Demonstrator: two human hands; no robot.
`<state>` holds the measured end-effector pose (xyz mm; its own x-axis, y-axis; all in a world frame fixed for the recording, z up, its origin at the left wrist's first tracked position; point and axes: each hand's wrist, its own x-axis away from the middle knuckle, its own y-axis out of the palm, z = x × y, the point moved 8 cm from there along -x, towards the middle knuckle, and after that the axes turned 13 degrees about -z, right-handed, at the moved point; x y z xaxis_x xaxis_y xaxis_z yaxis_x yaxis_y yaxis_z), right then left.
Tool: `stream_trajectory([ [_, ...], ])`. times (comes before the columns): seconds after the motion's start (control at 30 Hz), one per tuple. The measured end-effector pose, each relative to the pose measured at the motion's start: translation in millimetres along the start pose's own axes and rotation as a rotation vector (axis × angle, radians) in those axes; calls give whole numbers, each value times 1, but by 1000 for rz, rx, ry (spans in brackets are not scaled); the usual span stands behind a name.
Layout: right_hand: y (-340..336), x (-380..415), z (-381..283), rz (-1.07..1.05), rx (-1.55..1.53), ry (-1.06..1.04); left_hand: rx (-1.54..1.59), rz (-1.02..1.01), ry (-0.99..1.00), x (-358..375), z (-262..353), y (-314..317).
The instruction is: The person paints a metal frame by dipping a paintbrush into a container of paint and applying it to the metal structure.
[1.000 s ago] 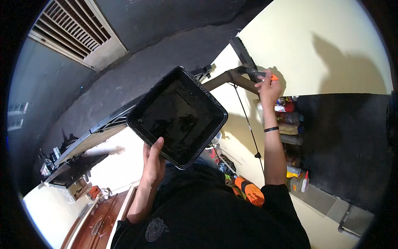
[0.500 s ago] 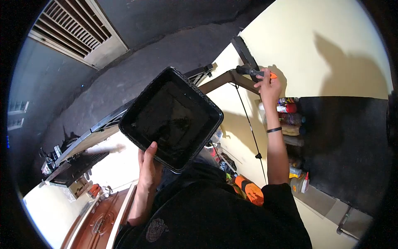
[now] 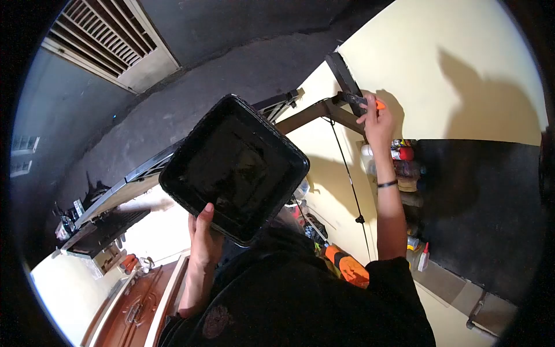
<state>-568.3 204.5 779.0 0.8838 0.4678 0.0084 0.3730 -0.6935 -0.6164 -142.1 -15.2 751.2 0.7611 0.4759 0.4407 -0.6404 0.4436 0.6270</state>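
Cream wall (image 3: 416,58) right of the blk tray (image 3: 234,168), dark grey surface (image 3: 248,63) & slatted panel (image 3: 110,40) up/left of it, row of bottles (image 3: 406,154) farther to tray's R. Dark metal bracket (image 3: 303,117) by tray's upper-R side. Tray's squarish, rounded corners, glossy wet-looking patches inside, corner pointing up. My L hand (image 3: 207,237) grips its lower-L edge, thumb over rim; R hand (image 3: 378,124), well apart, up/right of tray, pinches orange-handled brush (image 3: 354,99) at bracket, can't tell if bristles touch

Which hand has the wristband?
The right hand, holding the orange-ended brush: black wristband. The left hand, gripping the black tray, has none.
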Motion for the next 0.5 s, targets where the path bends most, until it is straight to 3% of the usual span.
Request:
stream_trajectory([
  [0.1,-20,-11,-1,142,44,-98,-95,28,17,1,8,9],
  [0.17,-18,-11,4,118,62,5,-95,30,16,3,10,6],
  [0.2,-14,-9,-4,116,35,-82,-97,22,8,4,10,6],
  [0.3,-10,0,3,23,101,-50,-65,31,3,4,8,4],
  [0.37,-16,2,21,95,60,-66,-73,48,16,2,8,6],
  [0.43,-15,7,-8,142,173,-176,-92,56,14,1,7,3],
  [0.5,-12,0,13,118,-37,-54,1,-55,11,-2,6,5],
])
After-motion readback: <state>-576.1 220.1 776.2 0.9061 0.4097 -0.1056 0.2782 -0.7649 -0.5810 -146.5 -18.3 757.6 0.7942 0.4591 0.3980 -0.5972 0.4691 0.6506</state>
